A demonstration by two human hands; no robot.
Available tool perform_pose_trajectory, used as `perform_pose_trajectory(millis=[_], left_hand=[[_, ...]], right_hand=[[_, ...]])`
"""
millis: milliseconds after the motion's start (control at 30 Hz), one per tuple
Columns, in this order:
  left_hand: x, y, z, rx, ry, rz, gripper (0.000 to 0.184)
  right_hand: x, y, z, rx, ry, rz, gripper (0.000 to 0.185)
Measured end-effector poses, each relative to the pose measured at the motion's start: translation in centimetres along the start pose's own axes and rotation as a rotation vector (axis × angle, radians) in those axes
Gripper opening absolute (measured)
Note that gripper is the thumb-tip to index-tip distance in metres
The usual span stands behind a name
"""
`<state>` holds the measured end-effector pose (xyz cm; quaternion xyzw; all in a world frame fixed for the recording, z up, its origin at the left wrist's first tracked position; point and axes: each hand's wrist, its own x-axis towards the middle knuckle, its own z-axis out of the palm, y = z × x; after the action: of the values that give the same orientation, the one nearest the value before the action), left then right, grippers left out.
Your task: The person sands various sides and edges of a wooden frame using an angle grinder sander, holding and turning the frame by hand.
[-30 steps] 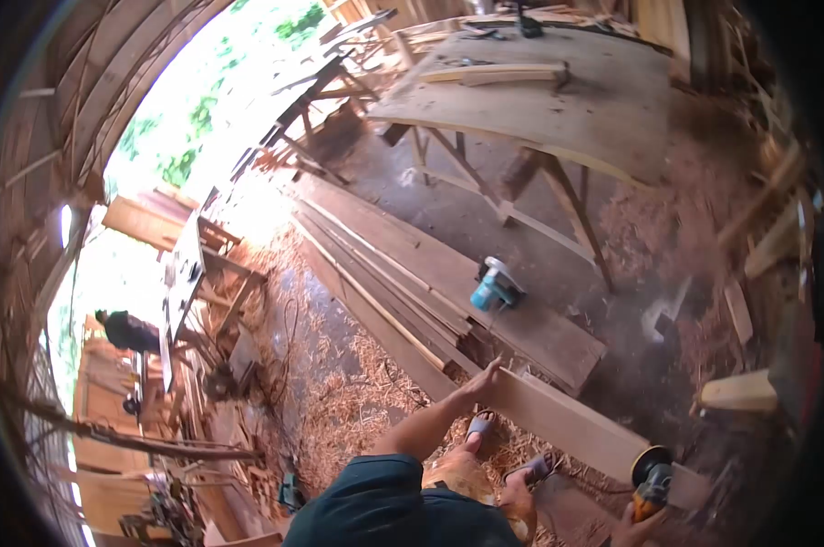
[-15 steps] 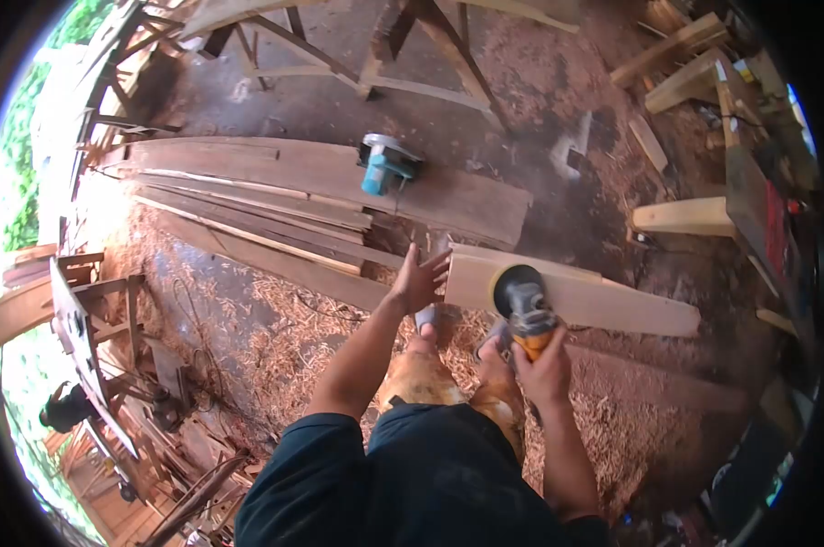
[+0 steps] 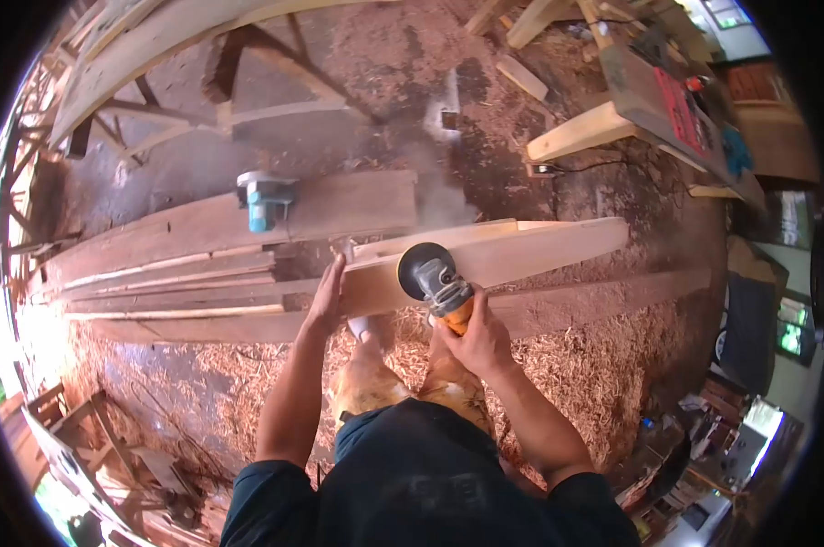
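Observation:
A yellow and black handheld sander (image 3: 444, 294) is held in my right hand (image 3: 480, 342), its round disc over the left part of a pale wooden board (image 3: 530, 255). The board lies roughly crosswise in front of my legs and narrows toward the right. At the board's left end is my left hand (image 3: 328, 296), fingers stretched out and pointing away from me, with nothing held in it. Whether its palm presses on the board end cannot be made out.
A teal circular saw (image 3: 264, 199) stands on a wide brown plank (image 3: 357, 202) beyond the board. Long strips (image 3: 184, 278) lie at the left. A workbench (image 3: 147, 46) is at the upper left, a tilted table (image 3: 644, 96) at the upper right. Shavings (image 3: 567, 383) cover the floor.
The view has swung right and the board now lies more level in it. The sander has moved from the board's far right end to its left part. My left hand remains at the left end.

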<state>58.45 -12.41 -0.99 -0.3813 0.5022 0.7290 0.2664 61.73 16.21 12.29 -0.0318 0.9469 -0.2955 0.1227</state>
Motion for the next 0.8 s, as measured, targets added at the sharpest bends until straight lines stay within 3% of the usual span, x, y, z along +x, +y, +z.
perform_pose_trajectory(millis=[100, 200, 267, 467, 600, 733, 767, 800], left_hand=[[2.7, -2.1, 2.4, 0.315, 0.336, 0.312, 0.054], [2.5, -3.3, 3.6, 0.345, 0.629, 0.458, 0.047], [1.8, -2.2, 4.6, 0.436, 0.669, 0.335, 0.049], [1.7, -0.8, 5.3, 0.539, 0.797, 0.241, 0.05], [1.6, -0.8, 6.4, 0.542, 0.835, 0.375, 0.048], [0.7, 0.3, 7.8, 0.521, 0.807, 0.275, 0.046], [0.5, 0.2, 8.2, 0.542, 0.82, 0.301, 0.046], [0.6, -0.4, 7.6, 0.583, 0.818, 0.338, 0.046]], right_hand=[[1.2, 4.3, -4.7, 0.007, 0.043, 0.125, 0.081], [1.8, 9.8, -7.8, -0.005, 0.108, 0.147, 0.078], [2.0, 13.3, -10.5, -0.006, 0.109, 0.225, 0.076], [3.7, 23.9, -18.9, 0.069, 0.159, 0.486, 0.073], [4.1, 33.1, -23.5, 0.065, 0.303, 0.51, 0.072], [4.0, 35.1, -26.2, 0.075, 0.352, 0.653, 0.071], [4.0, 34.6, -25.9, 0.196, 0.22, 0.792, 0.071], [4.0, 33.3, -24.6, 0.156, 0.214, 0.671, 0.073]])
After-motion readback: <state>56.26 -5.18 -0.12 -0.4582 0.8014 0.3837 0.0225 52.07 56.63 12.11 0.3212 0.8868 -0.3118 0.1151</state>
